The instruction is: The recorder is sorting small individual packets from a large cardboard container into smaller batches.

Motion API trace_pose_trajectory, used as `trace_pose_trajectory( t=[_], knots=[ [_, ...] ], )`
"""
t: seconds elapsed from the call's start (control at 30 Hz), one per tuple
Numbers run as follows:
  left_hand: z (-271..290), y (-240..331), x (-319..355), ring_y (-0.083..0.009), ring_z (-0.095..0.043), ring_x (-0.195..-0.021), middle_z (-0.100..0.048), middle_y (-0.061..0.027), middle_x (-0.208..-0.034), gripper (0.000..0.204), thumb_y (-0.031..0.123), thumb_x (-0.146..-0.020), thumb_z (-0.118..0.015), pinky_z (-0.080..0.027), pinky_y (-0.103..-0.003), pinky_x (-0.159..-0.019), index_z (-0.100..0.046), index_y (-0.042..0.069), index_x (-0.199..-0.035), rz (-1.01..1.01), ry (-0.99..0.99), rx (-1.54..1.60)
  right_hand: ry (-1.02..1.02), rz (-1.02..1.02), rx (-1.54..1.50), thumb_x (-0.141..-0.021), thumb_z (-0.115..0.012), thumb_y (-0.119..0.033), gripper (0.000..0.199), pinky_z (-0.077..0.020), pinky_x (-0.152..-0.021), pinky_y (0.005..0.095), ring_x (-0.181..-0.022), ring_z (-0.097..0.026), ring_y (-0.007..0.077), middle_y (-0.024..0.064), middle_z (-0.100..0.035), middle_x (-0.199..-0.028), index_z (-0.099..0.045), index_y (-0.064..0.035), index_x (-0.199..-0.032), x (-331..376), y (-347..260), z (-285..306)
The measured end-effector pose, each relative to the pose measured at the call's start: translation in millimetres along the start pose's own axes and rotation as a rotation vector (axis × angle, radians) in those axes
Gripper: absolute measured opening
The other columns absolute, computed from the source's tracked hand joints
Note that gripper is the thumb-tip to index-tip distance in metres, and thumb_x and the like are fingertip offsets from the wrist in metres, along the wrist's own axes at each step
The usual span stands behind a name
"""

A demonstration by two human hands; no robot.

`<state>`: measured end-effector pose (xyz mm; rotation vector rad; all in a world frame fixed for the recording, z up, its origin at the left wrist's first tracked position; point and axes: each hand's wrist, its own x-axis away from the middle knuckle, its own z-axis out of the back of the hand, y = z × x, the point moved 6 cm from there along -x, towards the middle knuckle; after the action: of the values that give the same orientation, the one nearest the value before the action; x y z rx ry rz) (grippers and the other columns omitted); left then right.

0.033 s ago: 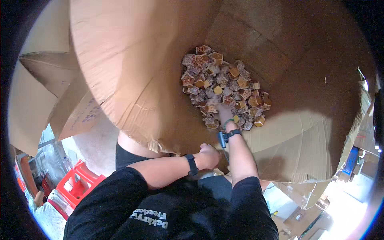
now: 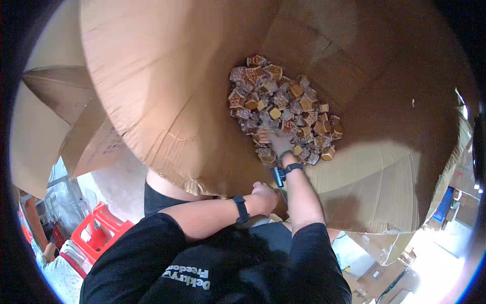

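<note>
Deep inside the large cardboard box lies a heap of small house-shaped pieces (image 2: 276, 113), brown and reddish with whitish speckled coatings. They resemble gingerbread houses. My right hand (image 2: 280, 142) reaches into the near side of this heap; motion smears its fingers. A brown piece (image 2: 264, 136) is right by its fingertips, but whether they grip it cannot be seen. My left hand (image 2: 265, 198) is curled closed at the box's near edge, left of my right forearm. What it holds, if anything, is hidden.
The cardboard box's (image 2: 167, 91) tall curved walls surround the heap, with a ragged near rim. Each wrist wears a dark band, and a blue-grey device (image 2: 278, 177) hangs at the right one. A red plastic stool (image 2: 98, 228) stands lower left. Cardboard flaps (image 2: 45, 126) rise at far left.
My right hand has shifted slightly left within the heap. The view has moved a little, while my left hand stays in place.
</note>
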<state>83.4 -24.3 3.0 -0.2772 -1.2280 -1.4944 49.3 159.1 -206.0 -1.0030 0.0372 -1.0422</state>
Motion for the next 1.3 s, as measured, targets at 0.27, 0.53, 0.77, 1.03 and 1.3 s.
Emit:
trace_pose_trajectory(
  t=[0.27, 0.53, 0.77, 1.03, 1.3],
  knots=[
    [-4.1, 1.4, 5.6, -0.0355, -0.056, -0.119, -0.061, -0.0187, -0.128, 0.039, 0.021, -0.086, -0.063, -0.041, -0.053, -0.093, -0.066, 0.005, -0.121, -0.054, -0.069, -0.004, -0.360, 0.379, 0.759, -0.071, -0.072, -0.055, 0.088, -0.0343, -0.112, 0.0431, -0.131, -0.041, 0.0427, 0.0269, -0.043, -0.143, -0.049, -0.0006, -0.136, 44.7, -99.4, -59.5],
    [-3.2, 4.6, -4.0, -0.0360, -0.056, -0.118, -0.061, -0.0194, -0.128, 0.042, 0.020, -0.085, -0.063, -0.041, -0.051, -0.094, -0.064, 0.003, -0.123, -0.015, -0.034, -0.006, -0.315, 0.030, 0.334, -0.068, -0.076, -0.059, 0.089, -0.0371, -0.109, 0.0401, -0.129, -0.046, 0.0387, 0.0313, -0.046, -0.139, -0.054, 0.0045, -0.128, 24.2, -46.2, -47.5],
    [-10.5, 3.7, -5.8, -0.0351, -0.057, -0.117, -0.064, -0.0153, -0.125, 0.038, 0.019, -0.084, -0.063, -0.044, -0.050, -0.090, -0.066, 0.009, -0.121, -0.002, 0.076, -0.021, -0.274, 0.145, 0.525, -0.066, -0.075, -0.063, 0.094, -0.0393, -0.106, 0.0439, -0.124, -0.050, 0.0424, 0.0293, -0.053, -0.130, -0.054, 0.0026, -0.129, 41.4, -106.4, -59.2],
    [-34.1, 6.7, -16.9, -0.0332, -0.054, -0.125, -0.057, -0.0075, -0.138, 0.044, 0.029, -0.090, -0.063, -0.042, -0.056, -0.094, -0.059, 0.023, -0.134, -0.047, -0.002, -0.111, -0.396, 0.036, 0.554, -0.060, -0.073, -0.070, 0.107, -0.0418, -0.104, 0.0422, -0.121, -0.053, 0.0404, 0.0274, -0.054, -0.131, -0.048, 0.0011, -0.136, 52.2, -90.0, -71.5],
    [-66.0, 20.1, -40.2, -0.0317, -0.063, -0.112, -0.066, -0.0122, -0.123, 0.041, 0.018, -0.078, -0.066, -0.052, -0.052, -0.082, -0.068, 0.018, -0.119, -0.257, -0.107, -0.149, -0.448, 0.033, 0.574, -0.062, -0.072, -0.067, 0.100, -0.0453, -0.101, 0.0413, -0.120, -0.055, 0.0387, 0.0241, -0.056, -0.133, -0.052, -0.0034, -0.136, 68.1, -6.9, -56.9]
  ],
)
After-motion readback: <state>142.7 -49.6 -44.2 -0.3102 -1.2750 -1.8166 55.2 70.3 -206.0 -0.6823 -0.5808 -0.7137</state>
